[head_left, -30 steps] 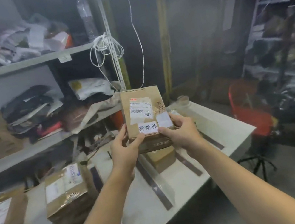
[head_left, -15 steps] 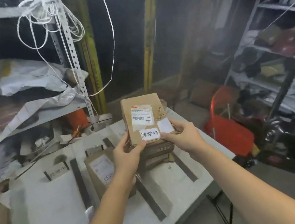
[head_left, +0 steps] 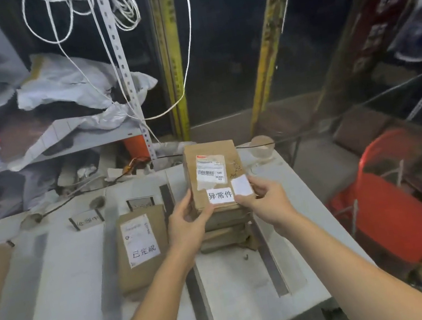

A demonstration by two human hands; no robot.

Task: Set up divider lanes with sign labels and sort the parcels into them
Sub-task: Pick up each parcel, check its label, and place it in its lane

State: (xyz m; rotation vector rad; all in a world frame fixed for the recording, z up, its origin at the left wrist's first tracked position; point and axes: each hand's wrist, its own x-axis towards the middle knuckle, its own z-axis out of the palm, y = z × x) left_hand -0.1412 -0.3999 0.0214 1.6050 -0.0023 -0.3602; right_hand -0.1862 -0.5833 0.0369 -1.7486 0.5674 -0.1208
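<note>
Both hands closed on one parcel [head_left: 214, 177]. Your left hand [head_left: 187, 224] grips its near-left corner, thumb on top; your right hand [head_left: 264, 202] pinches the near-right edge, thumb close to a small blank white sticker.

The parcel: brown cardboard box, shipping label on the top face, white tag reading 异常件 at the near edge. You hold it flat over a short stack of parcels [head_left: 226, 230] in the rightmost lane; whether it rests on the stack or hangs just above, I cannot tell.

Handling, as a judgement: stiff board, taped, likely light enough for fingertip grips. Corners and side edges are the safest holds. Keep thumbs off the paper tags, which may lift or smear.

Outward: grey divider strips [head_left: 195, 284] run toward you across the white table [head_left: 62, 313]. In the next lane left lies another parcel tagged 已完成 [head_left: 142, 246]. Small sign labels [head_left: 86, 220] stand at the lane heads; their writing is too blurred to read. An orange basket [head_left: 391, 212] sits off the table's right side.
</note>
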